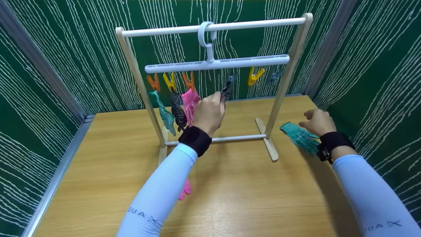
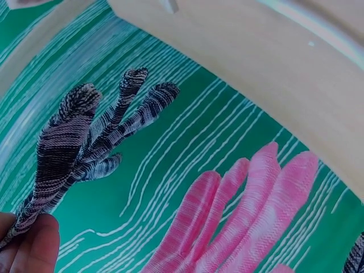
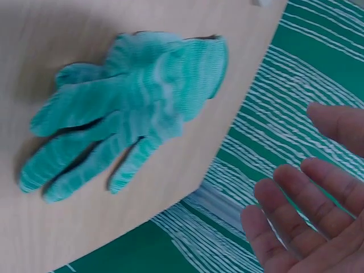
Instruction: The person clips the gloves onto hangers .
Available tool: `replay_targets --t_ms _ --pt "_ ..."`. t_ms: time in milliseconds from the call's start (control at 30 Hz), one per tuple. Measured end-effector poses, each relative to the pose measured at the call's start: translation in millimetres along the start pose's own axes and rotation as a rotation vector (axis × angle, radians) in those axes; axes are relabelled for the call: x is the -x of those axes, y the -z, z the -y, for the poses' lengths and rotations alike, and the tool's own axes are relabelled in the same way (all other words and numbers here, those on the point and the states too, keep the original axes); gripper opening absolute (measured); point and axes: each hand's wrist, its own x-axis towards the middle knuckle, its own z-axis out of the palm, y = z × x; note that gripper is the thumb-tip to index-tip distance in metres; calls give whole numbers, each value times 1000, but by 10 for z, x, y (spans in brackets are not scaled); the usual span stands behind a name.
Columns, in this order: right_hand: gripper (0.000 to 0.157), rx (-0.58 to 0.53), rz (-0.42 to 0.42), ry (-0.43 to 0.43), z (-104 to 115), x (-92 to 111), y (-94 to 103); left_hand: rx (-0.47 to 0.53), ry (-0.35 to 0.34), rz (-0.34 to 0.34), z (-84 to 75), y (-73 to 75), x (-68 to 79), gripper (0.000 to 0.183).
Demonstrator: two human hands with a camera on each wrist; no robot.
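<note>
My left hand pinches a black-and-grey knit glove just below a blue-grey clothespin on the hanger. In the left wrist view, the fingers of this glove spread out beyond my fingertips. Beside it hangs a pink glove, its fingers showing. Over at the right, my right hand hovers above a green knit glove lying on the table. The right wrist view shows that hand empty with fingers extended, apart from the green glove.
A white hanger hooks over a wooden rack. Orange and yellow clothespins hold a green glove, a dark glove and the pink one. A yellow clothespin hangs bare. Another pink glove lies partly behind my left forearm.
</note>
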Motion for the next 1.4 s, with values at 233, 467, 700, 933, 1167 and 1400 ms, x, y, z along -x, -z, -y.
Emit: replay_targets --t_ms 233,467,700,933,1167,1400 --pt "60 2 108 22 -189 -112 -133 22 13 27 3 30 2 16" --pt "64 43 224 -14 -313 -188 -227 40 27 58 -12 54 3 17" --pt "63 65 280 -46 -329 -259 -309 34 24 47 -7 41 4 17" --pt "64 102 286 -19 -334 -276 -383 23 3 8 0 25 6 18" --pt "64 136 281 -38 -338 -302 -446 20 6 9 7 23 0 19" --pt "67 139 290 -56 -345 -317 -471 41 19 20 7 40 1 18"
